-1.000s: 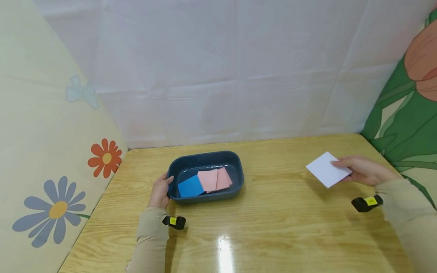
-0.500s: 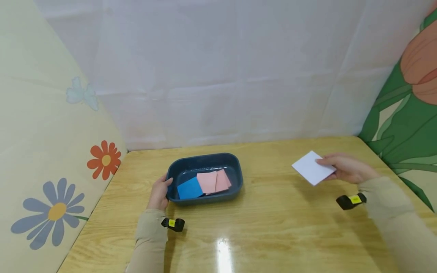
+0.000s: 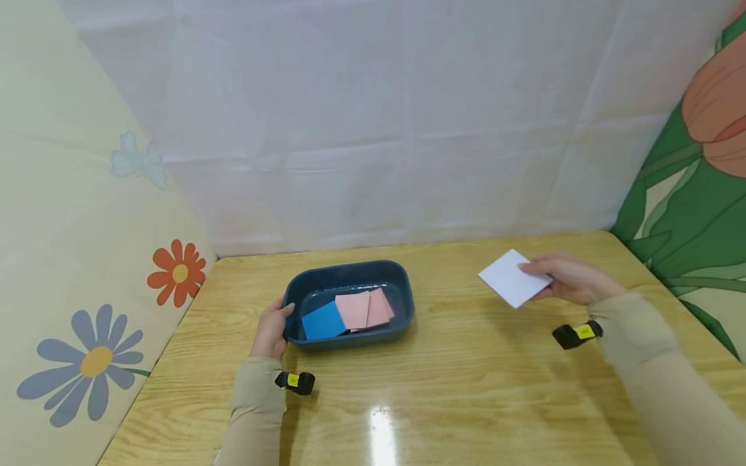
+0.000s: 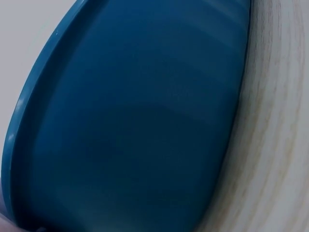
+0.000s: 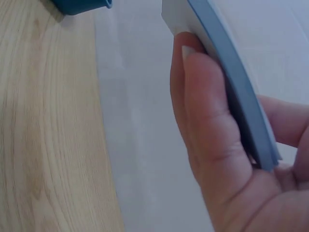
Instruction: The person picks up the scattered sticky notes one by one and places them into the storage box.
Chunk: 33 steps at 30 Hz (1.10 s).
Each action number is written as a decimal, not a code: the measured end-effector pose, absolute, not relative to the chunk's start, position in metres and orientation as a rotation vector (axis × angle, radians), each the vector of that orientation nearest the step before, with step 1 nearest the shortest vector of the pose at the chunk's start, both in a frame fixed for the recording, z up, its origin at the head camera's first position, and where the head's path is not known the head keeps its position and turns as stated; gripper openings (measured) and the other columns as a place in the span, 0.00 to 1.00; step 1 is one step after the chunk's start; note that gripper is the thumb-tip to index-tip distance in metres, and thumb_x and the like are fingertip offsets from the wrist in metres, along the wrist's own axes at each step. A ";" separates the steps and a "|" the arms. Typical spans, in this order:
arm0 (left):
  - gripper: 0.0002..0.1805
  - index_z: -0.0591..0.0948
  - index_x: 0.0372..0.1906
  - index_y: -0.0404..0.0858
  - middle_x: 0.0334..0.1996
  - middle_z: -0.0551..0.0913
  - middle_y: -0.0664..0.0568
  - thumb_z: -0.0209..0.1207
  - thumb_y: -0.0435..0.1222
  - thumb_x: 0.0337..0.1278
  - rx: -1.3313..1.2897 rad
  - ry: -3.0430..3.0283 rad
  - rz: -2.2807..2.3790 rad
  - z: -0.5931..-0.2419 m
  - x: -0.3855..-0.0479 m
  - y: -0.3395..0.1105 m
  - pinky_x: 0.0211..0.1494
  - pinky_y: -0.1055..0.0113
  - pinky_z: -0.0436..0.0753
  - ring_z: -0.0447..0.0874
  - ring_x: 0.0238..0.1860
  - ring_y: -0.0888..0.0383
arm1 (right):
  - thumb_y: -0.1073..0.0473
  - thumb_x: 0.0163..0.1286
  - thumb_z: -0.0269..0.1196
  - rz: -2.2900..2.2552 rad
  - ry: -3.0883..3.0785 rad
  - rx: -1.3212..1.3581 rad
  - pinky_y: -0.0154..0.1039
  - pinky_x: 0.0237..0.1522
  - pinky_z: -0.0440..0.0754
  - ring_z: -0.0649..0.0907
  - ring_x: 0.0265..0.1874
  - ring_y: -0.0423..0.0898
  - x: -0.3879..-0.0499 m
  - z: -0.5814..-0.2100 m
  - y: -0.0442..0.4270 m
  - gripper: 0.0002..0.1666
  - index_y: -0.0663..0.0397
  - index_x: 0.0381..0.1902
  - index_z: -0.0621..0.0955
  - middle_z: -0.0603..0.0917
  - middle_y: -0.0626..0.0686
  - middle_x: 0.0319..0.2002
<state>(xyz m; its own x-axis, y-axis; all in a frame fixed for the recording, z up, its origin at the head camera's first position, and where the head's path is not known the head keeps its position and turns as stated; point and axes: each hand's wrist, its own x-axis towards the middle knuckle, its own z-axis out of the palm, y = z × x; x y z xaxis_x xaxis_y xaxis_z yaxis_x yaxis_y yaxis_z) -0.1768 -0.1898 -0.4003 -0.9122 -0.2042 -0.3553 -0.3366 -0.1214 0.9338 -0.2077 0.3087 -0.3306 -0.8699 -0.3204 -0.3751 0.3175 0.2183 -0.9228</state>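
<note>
My left hand [image 3: 270,330] grips the left end of a dark blue rectangular dish [image 3: 361,339], thumb over its rim. Inside lie a blue paper square [image 3: 324,321] and overlapping pink paper squares [image 3: 352,310]. In the left wrist view the outer wall of the dish [image 4: 145,121] takes up most of the picture. To the right of the dish, my right hand [image 3: 574,278] holds a white square paper pad [image 3: 510,278] above the table, thumb on top and fingers beneath. Seen edge-on in the right wrist view, the pad [image 5: 241,92] is thin and layered.
Both hands work over a wood-grain table [image 3: 466,395]. A pale cloth [image 3: 373,129] hangs along its back edge. Flower-printed panels stand at the left [image 3: 76,226] and right [image 3: 693,213]. A black camera [image 3: 577,334] sits below the right wrist.
My right hand has moved left with the white paper pad, closer to the dish. The left hand and the dish stay in place.
</note>
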 end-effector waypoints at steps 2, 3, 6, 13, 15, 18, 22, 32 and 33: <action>0.28 0.49 0.76 0.31 0.76 0.49 0.39 0.39 0.31 0.76 -0.623 2.019 2.200 -0.401 -0.177 -0.190 0.73 0.51 0.55 0.48 0.74 0.44 | 0.60 0.78 0.49 -1.694 2.009 -0.004 0.41 0.39 0.84 0.84 0.35 0.43 -0.208 -0.330 0.305 0.21 0.73 0.58 0.66 0.83 0.48 0.35; 0.28 0.50 0.76 0.31 0.76 0.49 0.39 0.39 0.31 0.76 -0.625 2.021 2.198 -0.401 -0.177 -0.190 0.73 0.51 0.55 0.48 0.74 0.44 | 0.60 0.78 0.49 -1.695 2.007 -0.006 0.41 0.39 0.84 0.84 0.35 0.43 -0.209 -0.329 0.303 0.21 0.73 0.58 0.66 0.83 0.48 0.35; 0.28 0.50 0.76 0.31 0.75 0.49 0.39 0.39 0.31 0.76 -0.627 2.026 2.196 -0.401 -0.177 -0.190 0.73 0.51 0.55 0.49 0.74 0.43 | 0.61 0.77 0.49 -1.718 1.989 -0.005 0.41 0.39 0.84 0.84 0.35 0.43 -0.210 -0.329 0.299 0.19 0.73 0.57 0.67 0.83 0.49 0.35; 0.28 0.50 0.76 0.32 0.76 0.49 0.40 0.39 0.32 0.77 -0.628 2.024 2.201 -0.401 -0.176 -0.189 0.73 0.51 0.55 0.49 0.74 0.43 | 0.60 0.77 0.50 -1.724 1.996 -0.020 0.43 0.40 0.84 0.84 0.36 0.44 -0.211 -0.328 0.290 0.22 0.74 0.58 0.66 0.83 0.49 0.36; 0.28 0.50 0.76 0.32 0.76 0.49 0.40 0.39 0.32 0.77 -0.629 2.024 2.201 -0.401 -0.176 -0.189 0.73 0.50 0.55 0.49 0.74 0.43 | 0.60 0.77 0.50 -1.721 2.002 -0.027 0.42 0.40 0.84 0.84 0.36 0.44 -0.211 -0.329 0.288 0.22 0.75 0.58 0.66 0.83 0.49 0.36; 0.28 0.50 0.76 0.32 0.76 0.49 0.40 0.39 0.32 0.77 -0.632 2.023 2.202 -0.401 -0.176 -0.189 0.73 0.50 0.55 0.49 0.74 0.43 | 0.61 0.77 0.50 -1.733 1.996 -0.041 0.42 0.40 0.84 0.84 0.35 0.44 -0.212 -0.329 0.285 0.20 0.75 0.56 0.67 0.83 0.49 0.35; 0.28 0.51 0.76 0.32 0.75 0.50 0.40 0.39 0.31 0.76 -0.642 2.026 2.199 -0.401 -0.176 -0.189 0.73 0.50 0.55 0.49 0.74 0.43 | 0.62 0.76 0.50 -1.750 1.981 -0.061 0.41 0.40 0.84 0.84 0.35 0.44 -0.213 -0.331 0.281 0.17 0.72 0.53 0.70 0.83 0.50 0.35; 0.27 0.53 0.75 0.31 0.75 0.51 0.39 0.40 0.31 0.76 -0.633 2.029 2.210 -0.401 -0.175 -0.189 0.73 0.51 0.56 0.50 0.73 0.43 | 0.61 0.76 0.50 -1.731 1.993 -0.072 0.42 0.41 0.84 0.84 0.35 0.44 -0.214 -0.331 0.274 0.19 0.75 0.55 0.68 0.82 0.49 0.35; 0.27 0.53 0.75 0.31 0.75 0.51 0.39 0.40 0.32 0.76 -0.637 2.030 2.207 -0.401 -0.175 -0.189 0.73 0.51 0.56 0.50 0.73 0.44 | 0.61 0.76 0.50 -1.729 1.995 -0.071 0.42 0.41 0.84 0.84 0.35 0.44 -0.214 -0.331 0.273 0.20 0.75 0.56 0.67 0.82 0.49 0.35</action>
<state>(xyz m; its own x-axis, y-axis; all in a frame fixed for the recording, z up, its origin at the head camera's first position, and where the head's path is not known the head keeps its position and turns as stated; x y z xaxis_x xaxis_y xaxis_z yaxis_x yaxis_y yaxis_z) -0.1755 -0.1885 -0.4008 -0.9108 -0.2203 -0.3491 -0.3295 -0.1212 0.9363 -0.2143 0.2727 -0.3311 -0.8761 -0.3523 -0.3290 0.2756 0.1939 -0.9415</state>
